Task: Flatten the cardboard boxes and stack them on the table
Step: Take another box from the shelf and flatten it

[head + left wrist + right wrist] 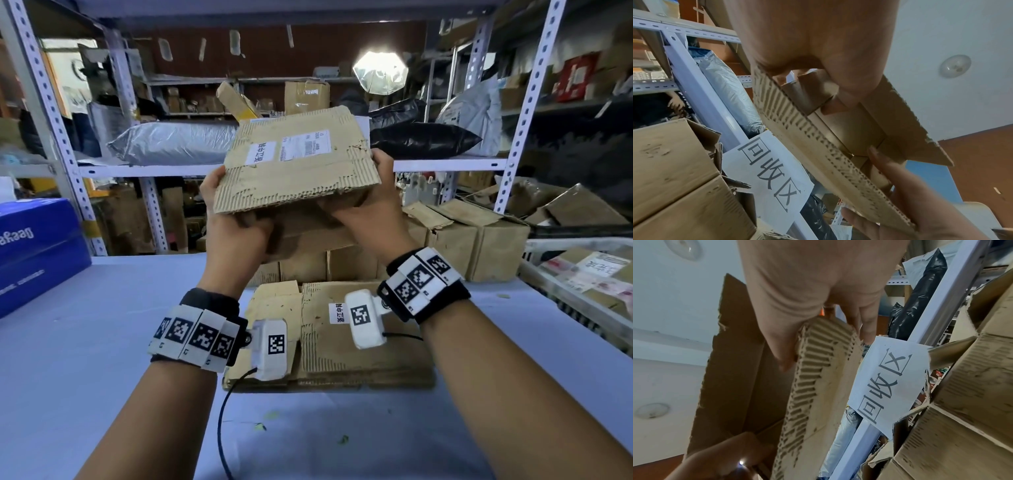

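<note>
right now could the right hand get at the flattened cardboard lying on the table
Probably yes, but not while busy: the right hand and left hand both grip the raised box. The flattened cardboard lies directly below with nothing on top, so letting go should free the way.

A table covered in a pale lavender-blue cloth [102, 342] fills the foreground. Behind it stands white perforated-steel shelving [524, 102] crowded with a silver-grey plastic mailing bag [171, 140], a black plastic bag [424, 138] and brown cartons. A bright octagonal studio softbox [380, 73] glows in front of a dark brown back wall [274, 48]. A large blue printed carton [37, 250] sits at the table's left edge, a white wire basket [582, 294] at its right. The wrist views show a white ceiling [941, 32] with round dome lamps [955, 66] and a white paper sign with handwritten black characters [766, 170].
</note>
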### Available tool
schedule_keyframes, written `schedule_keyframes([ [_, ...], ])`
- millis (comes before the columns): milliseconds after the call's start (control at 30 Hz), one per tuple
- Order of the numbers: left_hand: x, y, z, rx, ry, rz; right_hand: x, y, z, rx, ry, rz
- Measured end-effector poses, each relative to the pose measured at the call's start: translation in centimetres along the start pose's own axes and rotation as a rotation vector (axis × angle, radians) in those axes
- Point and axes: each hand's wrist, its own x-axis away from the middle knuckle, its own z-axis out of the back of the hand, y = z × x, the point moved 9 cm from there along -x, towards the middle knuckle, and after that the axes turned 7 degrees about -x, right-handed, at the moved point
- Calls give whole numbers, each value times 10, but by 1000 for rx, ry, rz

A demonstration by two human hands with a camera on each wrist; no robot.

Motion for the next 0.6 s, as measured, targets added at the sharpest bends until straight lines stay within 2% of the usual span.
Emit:
schedule_keyframes([
  [100,5,1,1,-34,-16,-6,3,7,2,-36,73,8],
  [200,11,3,-1,-46,-55,-28,9,21,5,-114,90,-47],
  [367,16,7,3,-21,-86,-38,16,30,12,-110,-24,-170],
  [467,13,6,7,6,-71,-30,16,33,18,-383,-104,-247],
  [533,9,4,9,39,-88,-22,18,46,26,-546,-32,-375],
  [600,5,4,9,60,-114,-25,21,57,34,-606,54,-476],
])
